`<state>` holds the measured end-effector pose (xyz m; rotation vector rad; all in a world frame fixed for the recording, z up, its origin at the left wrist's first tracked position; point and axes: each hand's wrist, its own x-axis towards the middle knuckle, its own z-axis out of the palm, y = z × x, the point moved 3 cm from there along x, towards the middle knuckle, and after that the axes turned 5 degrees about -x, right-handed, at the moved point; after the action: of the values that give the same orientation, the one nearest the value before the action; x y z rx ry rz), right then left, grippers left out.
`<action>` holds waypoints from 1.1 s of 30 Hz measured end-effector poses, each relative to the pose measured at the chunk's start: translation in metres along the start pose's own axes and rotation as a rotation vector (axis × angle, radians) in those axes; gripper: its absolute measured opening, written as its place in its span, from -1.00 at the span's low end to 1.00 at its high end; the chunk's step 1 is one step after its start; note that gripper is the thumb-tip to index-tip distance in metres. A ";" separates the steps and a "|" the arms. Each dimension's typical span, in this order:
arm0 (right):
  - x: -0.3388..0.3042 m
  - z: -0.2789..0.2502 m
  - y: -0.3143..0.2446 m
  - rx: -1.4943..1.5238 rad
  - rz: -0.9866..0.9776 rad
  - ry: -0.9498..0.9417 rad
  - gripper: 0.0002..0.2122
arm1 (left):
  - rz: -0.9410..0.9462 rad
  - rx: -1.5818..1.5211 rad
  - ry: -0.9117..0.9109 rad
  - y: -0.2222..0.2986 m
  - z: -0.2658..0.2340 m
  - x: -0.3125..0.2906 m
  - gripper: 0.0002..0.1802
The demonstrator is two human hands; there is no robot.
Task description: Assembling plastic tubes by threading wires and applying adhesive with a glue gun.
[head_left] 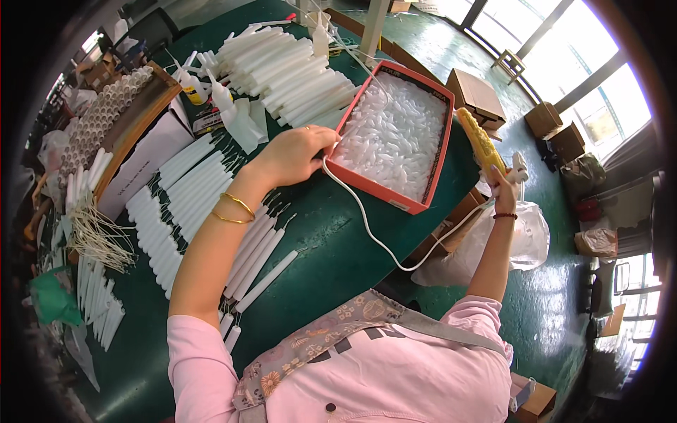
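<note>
My left hand (300, 151) is closed at the left wall of a shallow red box (381, 189), its fingertips partly hidden. Small clear-white flame-shaped pieces (395, 137) fill the box. A white cord (363, 218) passes beside those fingertips and loops towards the right. Past the table edge, my right hand (505, 192) grips a long yellow tool (481, 143) with a white part near the grip; its exact kind is unclear. Left of the box, white candle-shaped sticks (194, 180) with dark wires at their ends lie in rows on the green table (331, 247).
More white sticks (282, 70) are piled at the far side, near small glue bottles (194, 90). At left stand a wood-edged rack (144, 134) and a bundle of pale wires (102, 233). Cardboard boxes (476, 99) and a white plastic bag (525, 236) sit right of the table.
</note>
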<state>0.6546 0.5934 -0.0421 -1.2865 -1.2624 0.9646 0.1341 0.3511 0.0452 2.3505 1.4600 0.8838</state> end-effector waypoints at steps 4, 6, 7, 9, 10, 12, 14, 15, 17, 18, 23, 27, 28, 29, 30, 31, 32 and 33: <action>-0.009 -0.001 0.002 0.182 0.114 -0.049 -0.63 | -0.180 -0.005 0.059 -0.021 -0.015 -0.002 -0.78; -0.003 0.006 -0.003 0.111 0.055 0.012 -0.62 | -0.161 0.057 0.042 -0.021 -0.021 -0.002 -0.78; 0.002 0.006 -0.008 0.034 0.000 0.075 -0.62 | -0.142 0.111 0.025 -0.019 -0.022 0.000 -0.78; 0.021 0.013 -0.019 -0.081 -0.073 0.103 -0.57 | -0.102 0.113 0.021 -0.014 -0.012 0.001 -0.77; 0.038 0.009 -0.016 -0.129 -0.087 0.132 -0.56 | -0.005 0.241 0.114 -0.004 -0.003 0.003 -0.72; 0.055 0.005 -0.008 -0.172 -0.103 0.171 -0.56 | 0.084 0.206 0.170 0.024 0.018 0.002 -0.68; 0.057 0.017 -0.005 -0.183 -0.033 0.183 -0.57 | 0.158 0.129 0.119 0.068 0.036 0.002 -0.60; 0.057 0.020 -0.003 -0.176 -0.036 0.181 -0.57 | 0.148 0.158 0.067 0.084 0.050 0.002 -0.48; 0.061 0.020 0.008 0.123 0.086 0.102 -0.64 | 0.174 0.167 0.051 0.096 0.074 0.005 -0.41; 0.069 0.015 0.012 0.250 0.141 0.068 -0.69 | 0.158 0.169 -0.009 0.095 0.085 0.010 -0.43; 0.081 0.024 0.005 0.456 0.205 -0.046 -0.70 | 0.128 0.075 -0.052 0.088 0.087 0.007 -0.56; 0.127 0.023 -0.029 0.329 0.081 -0.143 -0.72 | 0.206 -0.025 -0.022 0.081 0.082 -0.001 -0.66; 0.125 0.063 -0.039 0.382 0.072 -0.231 -0.72 | 0.231 0.007 -0.002 0.075 0.077 -0.010 -0.64; 0.118 0.101 -0.052 0.432 0.063 -0.319 -0.71 | 0.202 0.027 -0.003 0.070 0.071 -0.018 -0.64; 0.109 0.133 -0.064 0.455 0.094 -0.381 -0.70 | 0.176 -0.022 -0.026 0.069 0.065 -0.024 -0.62; 0.121 0.135 -0.065 0.446 0.085 -0.383 -0.70 | 0.183 -0.089 -0.039 0.072 0.064 -0.020 -0.60; 0.145 0.134 -0.065 0.391 -0.009 -0.388 -0.70 | 0.200 -0.098 -0.025 0.077 0.065 -0.013 -0.60; 0.166 0.137 -0.067 0.338 -0.100 -0.399 -0.70 | 0.217 -0.121 -0.059 0.081 0.067 -0.009 -0.59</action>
<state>0.5306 0.7687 0.0256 -0.7842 -1.3737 1.3406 0.2310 0.3126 0.0292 2.4533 1.1112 0.9175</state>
